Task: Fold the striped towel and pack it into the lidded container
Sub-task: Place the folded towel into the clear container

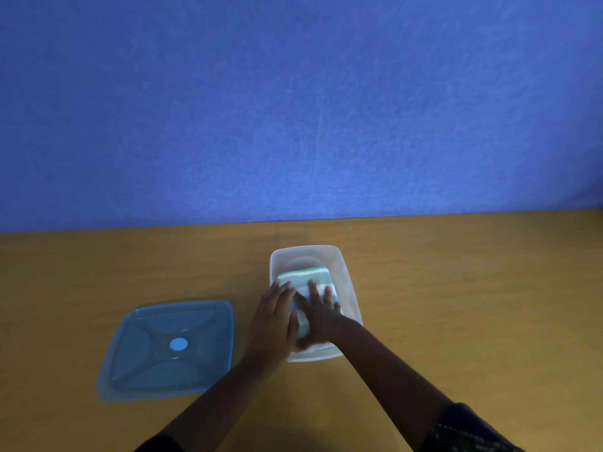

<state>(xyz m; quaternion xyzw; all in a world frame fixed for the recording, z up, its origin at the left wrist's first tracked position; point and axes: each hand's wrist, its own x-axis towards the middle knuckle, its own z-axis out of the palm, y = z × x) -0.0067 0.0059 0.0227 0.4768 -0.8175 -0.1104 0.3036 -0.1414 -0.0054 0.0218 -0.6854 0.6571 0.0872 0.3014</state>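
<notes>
A folded towel (305, 278) with teal and white stripes lies inside the white translucent container (346, 275) at the table's middle. My left hand (272, 318) rests over the container's left rim, its fingers on the towel's left edge. My right hand (319, 309) lies flat on top of the towel with fingers spread, pressing on it. The towel's near half is hidden under both hands. The blue lid (169, 349) lies flat on the table, to the left of the container and apart from it.
The wooden table (456, 288) runs wide on both sides of the container. A blue wall (293, 109) stands along its far edge. Dark sleeves show at the bottom of the view.
</notes>
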